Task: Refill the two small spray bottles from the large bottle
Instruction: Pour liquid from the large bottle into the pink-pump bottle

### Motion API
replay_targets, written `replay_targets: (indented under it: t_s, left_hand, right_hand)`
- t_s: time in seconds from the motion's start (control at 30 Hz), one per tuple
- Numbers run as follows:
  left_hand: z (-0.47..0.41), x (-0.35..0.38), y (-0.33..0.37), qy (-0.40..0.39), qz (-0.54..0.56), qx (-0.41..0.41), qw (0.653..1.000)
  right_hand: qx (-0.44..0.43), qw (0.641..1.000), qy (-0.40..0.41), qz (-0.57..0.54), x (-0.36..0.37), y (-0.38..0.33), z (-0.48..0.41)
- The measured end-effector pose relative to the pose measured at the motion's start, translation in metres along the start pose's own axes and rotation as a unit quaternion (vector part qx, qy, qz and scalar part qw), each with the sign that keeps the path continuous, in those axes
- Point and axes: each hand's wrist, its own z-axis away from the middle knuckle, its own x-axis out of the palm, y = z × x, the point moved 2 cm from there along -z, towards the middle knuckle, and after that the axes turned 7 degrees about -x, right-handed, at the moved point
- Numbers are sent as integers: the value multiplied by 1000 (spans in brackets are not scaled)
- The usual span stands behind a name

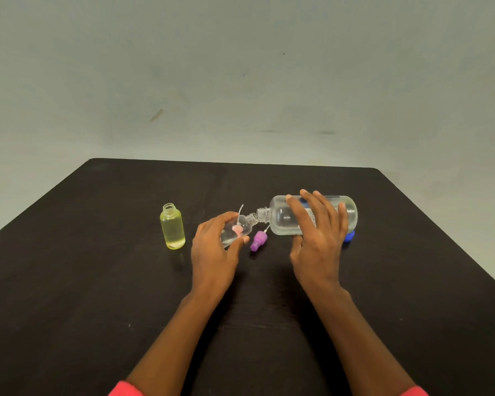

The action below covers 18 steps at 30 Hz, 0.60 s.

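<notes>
The right hand [317, 232] grips the large bottle [280, 221] right of frame centre, fingers wrapped over the top and thumb beneath. The bottle is tipped almost level so that its open neck points left and meets the mouth of the clear small bottle [245, 224]. The left hand [212, 244] grips that small bottle at frame centre and leans it toward the large one, probably to line up the two narrow openings and limit spillage. Liquid sits in its lower end, so this fill appears to be in progress. The yellow small bottle [172, 228] stands upright and uncapped at centre left, well apart from the pour and nearly full. The purple spray cap [258, 240] lies on its side just below the two necks. A pink spray cap [237, 229] shows at the clear small bottle (whether behind it or seen through it cannot be determined). A blue cap [349, 236] rests behind the base of the large bottle. All items sit on a dark, matte table [97, 281] filling the lower frame. A plain pale wall [240, 81] with faint scuffs fills the upper frame.
</notes>
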Motion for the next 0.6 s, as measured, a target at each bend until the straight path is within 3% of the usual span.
replay_targets:
  t_s: [0.6]
  left_hand:
    - [1,0,2,0,8,-2,1000]
  right_hand:
    - [2,1000,-5,0,0,0,0]
